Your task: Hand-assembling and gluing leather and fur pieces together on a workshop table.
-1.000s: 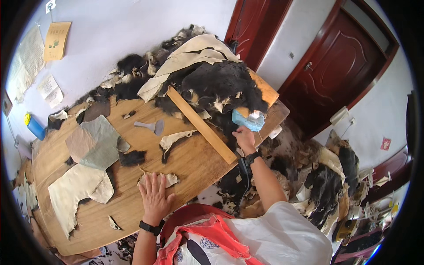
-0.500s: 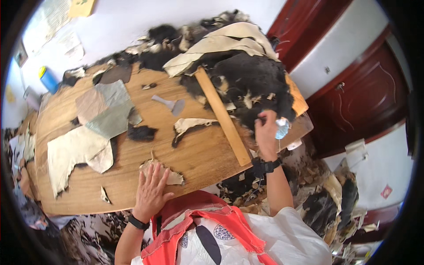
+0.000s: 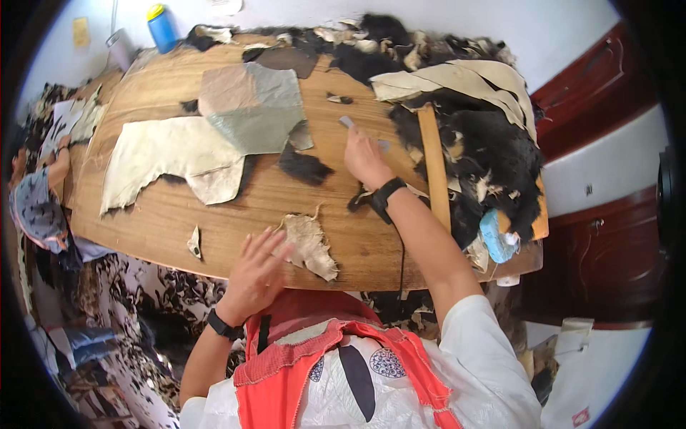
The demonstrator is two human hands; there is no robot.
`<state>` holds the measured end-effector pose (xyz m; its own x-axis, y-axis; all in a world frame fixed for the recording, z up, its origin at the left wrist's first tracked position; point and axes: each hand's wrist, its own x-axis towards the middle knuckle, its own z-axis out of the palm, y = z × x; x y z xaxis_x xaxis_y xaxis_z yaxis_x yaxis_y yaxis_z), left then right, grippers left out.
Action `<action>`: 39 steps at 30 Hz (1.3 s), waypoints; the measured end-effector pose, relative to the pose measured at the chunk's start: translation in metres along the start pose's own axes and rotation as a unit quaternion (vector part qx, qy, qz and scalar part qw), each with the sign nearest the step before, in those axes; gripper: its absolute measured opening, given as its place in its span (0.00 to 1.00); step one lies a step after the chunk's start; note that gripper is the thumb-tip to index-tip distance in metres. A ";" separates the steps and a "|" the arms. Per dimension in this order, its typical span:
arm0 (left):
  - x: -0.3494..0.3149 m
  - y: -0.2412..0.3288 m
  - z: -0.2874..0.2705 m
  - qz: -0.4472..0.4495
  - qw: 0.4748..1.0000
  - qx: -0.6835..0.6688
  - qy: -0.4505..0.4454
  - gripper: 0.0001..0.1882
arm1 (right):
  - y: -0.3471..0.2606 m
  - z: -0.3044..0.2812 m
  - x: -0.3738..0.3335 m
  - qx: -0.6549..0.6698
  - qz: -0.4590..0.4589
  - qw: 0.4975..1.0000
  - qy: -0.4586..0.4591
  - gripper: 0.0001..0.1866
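My right hand [image 3: 366,156] is closed over the middle of a flat grey tool with a flared end [image 3: 346,121], a scraper or knife by its shape. Both ends of the tool show past my fingers, and it is at the tabletop. Near the front edge, my left hand [image 3: 254,273] is open, its fingers spread and slightly blurred. Its fingertips are at the left side of a small beige hide scrap [image 3: 309,247], which lies flat with ragged edges. Beneath my right wrist, a black-and-cream fur strip is mostly hidden.
A wooden ruler-like bar [image 3: 433,164] lies against black fur pelts [image 3: 493,150] on the right. Pale hide [image 3: 164,154] and grey-green sheets [image 3: 264,107] lie left. A blue bottle [image 3: 161,32] stands at the back; another person's arm [image 3: 61,163] shows far left.
My right hand has moved left from the black fur beside the blue-wrapped item to the grey tool and closed on it. My left hand has shifted off the hide scrap's middle to its side. The view has turned.
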<state>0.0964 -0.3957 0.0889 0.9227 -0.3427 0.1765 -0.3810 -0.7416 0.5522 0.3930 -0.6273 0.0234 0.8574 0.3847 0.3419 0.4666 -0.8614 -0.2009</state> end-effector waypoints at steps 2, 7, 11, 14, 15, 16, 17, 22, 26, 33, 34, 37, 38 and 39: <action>-0.014 -0.005 0.007 -0.133 0.972 -0.077 0.180 0.17 | 0.002 0.020 0.013 -0.054 -0.036 0.992 0.105 0.11; -0.023 -0.007 0.026 -0.271 0.927 -0.040 0.255 0.15 | -0.019 -0.005 0.050 -0.038 0.011 0.989 -0.140 0.16; 0.009 -0.012 0.032 -0.248 0.938 0.009 0.243 0.11 | 0.014 -0.005 0.054 -0.016 0.018 0.995 -0.097 0.16; 0.006 -0.020 0.034 -0.267 0.938 0.055 0.212 0.09 | -0.010 -0.031 0.044 0.070 0.024 0.993 -0.088 0.13; 0.009 -0.019 0.032 -0.258 0.941 0.058 0.211 0.10 | -0.022 -0.043 0.035 0.092 0.012 0.991 -0.095 0.12; 0.010 -0.017 0.030 -0.252 0.943 0.063 0.209 0.10 | -0.039 -0.053 0.023 0.116 -0.001 0.988 -0.104 0.12; 0.009 -0.018 0.031 -0.257 0.941 0.061 0.209 0.10 | -0.072 -0.072 0.002 0.202 -0.003 0.970 -0.133 0.11; 0.022 -0.023 0.035 -0.234 0.943 0.110 0.210 0.12 | -0.140 -0.061 -0.101 0.229 -0.087 0.932 -0.266 0.13; 0.020 -0.026 0.034 -0.213 0.945 0.131 0.211 0.13 | -0.144 -0.047 -0.116 0.202 -0.091 0.946 -0.235 0.15; 0.003 -0.029 0.023 -0.248 0.947 0.022 0.204 0.09 | -0.124 -0.064 -0.093 0.362 -0.065 0.868 -0.335 0.14; -0.001 -0.027 0.021 -0.255 0.944 -0.004 0.210 0.09 | -0.125 -0.075 -0.088 0.465 0.036 0.801 -0.376 0.15; -0.006 -0.020 0.023 -0.257 0.940 0.019 0.222 0.07 | -0.113 -0.075 -0.079 0.778 0.148 0.524 -0.314 0.19; -0.006 -0.021 0.025 -0.264 0.938 0.018 0.223 0.07 | -0.146 -0.100 -0.077 0.777 0.248 0.505 -0.282 0.22; -0.003 -0.021 0.025 -0.264 0.938 0.025 0.223 0.07 | -0.150 -0.097 -0.085 0.775 0.250 0.506 -0.285 0.22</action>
<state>0.1001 -0.3933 0.0561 0.9120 0.3465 0.2195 0.1430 -0.7702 0.6216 0.2292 -0.5625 0.1137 0.6690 0.6617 -0.3384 -0.6083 0.2258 -0.7609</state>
